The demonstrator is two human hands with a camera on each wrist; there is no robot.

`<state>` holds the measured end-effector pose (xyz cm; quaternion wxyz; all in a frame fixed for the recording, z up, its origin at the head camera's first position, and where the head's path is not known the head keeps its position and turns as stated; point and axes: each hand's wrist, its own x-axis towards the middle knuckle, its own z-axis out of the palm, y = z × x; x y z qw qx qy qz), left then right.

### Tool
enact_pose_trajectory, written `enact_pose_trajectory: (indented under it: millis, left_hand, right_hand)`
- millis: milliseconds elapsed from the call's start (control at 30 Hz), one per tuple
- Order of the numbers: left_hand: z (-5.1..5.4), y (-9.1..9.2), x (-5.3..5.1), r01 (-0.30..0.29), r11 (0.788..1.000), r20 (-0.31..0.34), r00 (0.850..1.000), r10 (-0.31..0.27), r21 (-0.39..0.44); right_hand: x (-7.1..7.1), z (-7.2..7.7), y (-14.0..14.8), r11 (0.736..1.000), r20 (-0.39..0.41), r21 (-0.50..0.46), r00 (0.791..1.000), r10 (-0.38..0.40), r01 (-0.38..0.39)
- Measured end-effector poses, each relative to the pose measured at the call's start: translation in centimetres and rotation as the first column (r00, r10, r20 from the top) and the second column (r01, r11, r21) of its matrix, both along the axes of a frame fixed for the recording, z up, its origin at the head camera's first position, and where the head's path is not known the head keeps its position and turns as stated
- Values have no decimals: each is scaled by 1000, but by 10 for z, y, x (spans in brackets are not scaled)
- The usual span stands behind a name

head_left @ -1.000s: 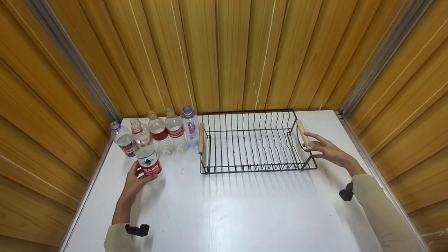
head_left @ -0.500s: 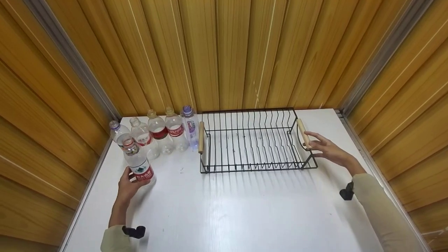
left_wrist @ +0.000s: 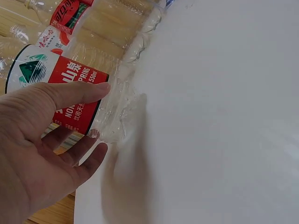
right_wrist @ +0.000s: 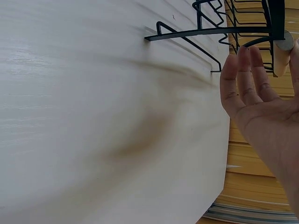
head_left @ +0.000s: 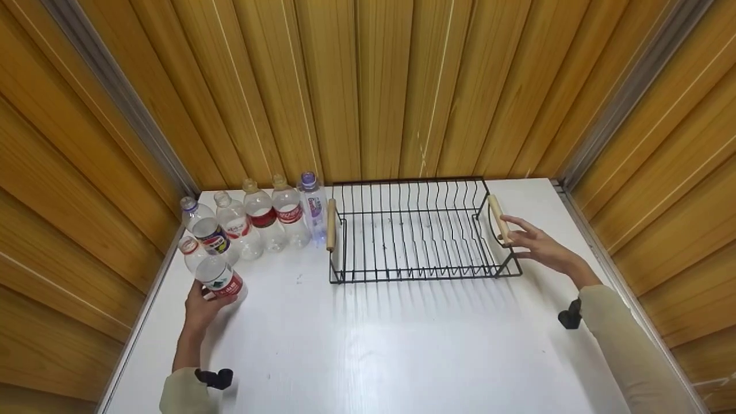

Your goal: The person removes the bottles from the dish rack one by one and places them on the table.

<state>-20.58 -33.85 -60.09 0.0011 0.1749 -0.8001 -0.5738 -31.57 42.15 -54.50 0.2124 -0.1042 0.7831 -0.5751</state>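
My left hand grips a clear plastic water bottle low on its red and white label. In the left wrist view the thumb lies across the label and the fingers go round behind; the bottle is tilted in the head view. Just behind it stands a bottle with a dark blue label. On the right, my right hand is at the wooden handle of a black wire dish rack, thumb and fingers on either side of it. In the right wrist view the fingers are slightly bent.
Several more bottles stand in a row along the back: one with a white and red label, two with red labels, and a purple-tinted one beside the rack's left handle. Wood-patterned walls enclose the white table.
My left hand has carried the water bottle leftward, from in front of the white-and-red-labelled bottle to in front of the dark-blue-labelled one. The right hand and the rack have stayed in place.
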Motion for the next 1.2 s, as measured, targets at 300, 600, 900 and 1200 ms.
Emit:
enact_pose_trajectory:
  millis: [300,600,900,1200]
  left_hand:
    - [-2,-16,-5,7,1000,10,1000,-7,-27]
    - [-4,-33,-6,-82,995,-68,995,78,-53]
    - [-5,-41,-15,-219,972,-137,969,207,-81]
    - [-5,-44,-28,-270,959,-187,950,250,-88]
  right_hand:
    - [-4,-3,0,1000,7,-14,1000,14,-14]
    - [-7,-4,-2,1000,6,-12,1000,11,-11]
    - [-7,0,-4,1000,6,-22,1000,19,-19]
    - [-1,-3,-1,999,9,-34,1000,29,-29]
